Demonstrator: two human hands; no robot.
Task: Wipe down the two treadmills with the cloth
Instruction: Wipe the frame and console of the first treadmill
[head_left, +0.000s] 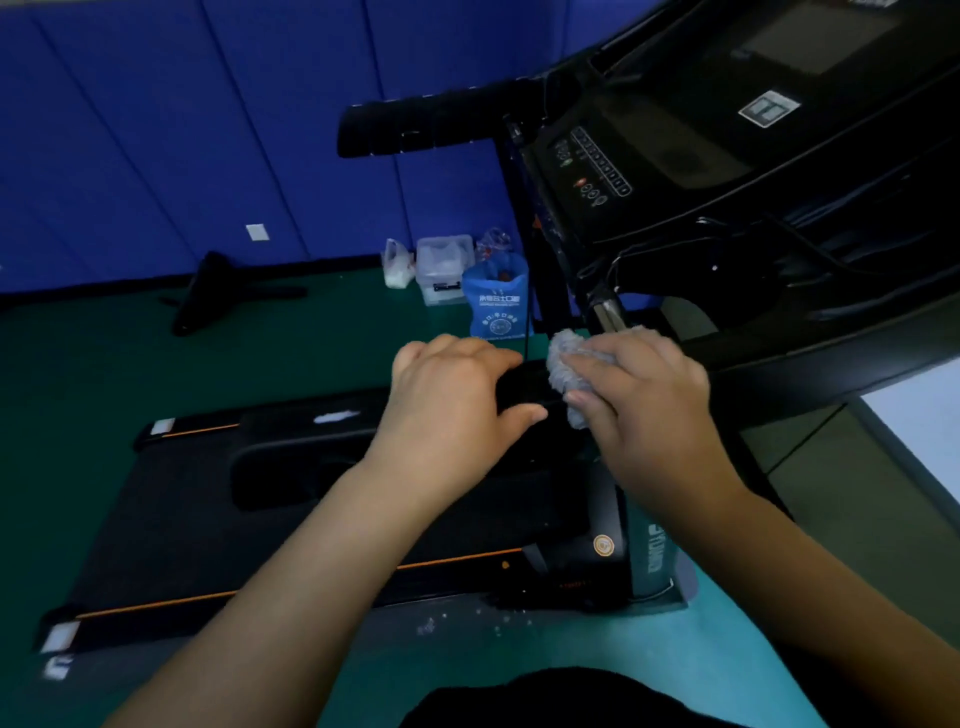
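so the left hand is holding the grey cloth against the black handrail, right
Not quite. It is the right hand that holds the grey cloth against the black handrail. The left hand grips the same rail bare, just beside the cloth. The head view shows this.

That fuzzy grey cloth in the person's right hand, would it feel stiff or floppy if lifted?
Probably floppy: the cloth bunches and folds under the right hand. Likely light, since one hand holds it crumpled. Its fuzzy pile suggests it grips rather than slips.
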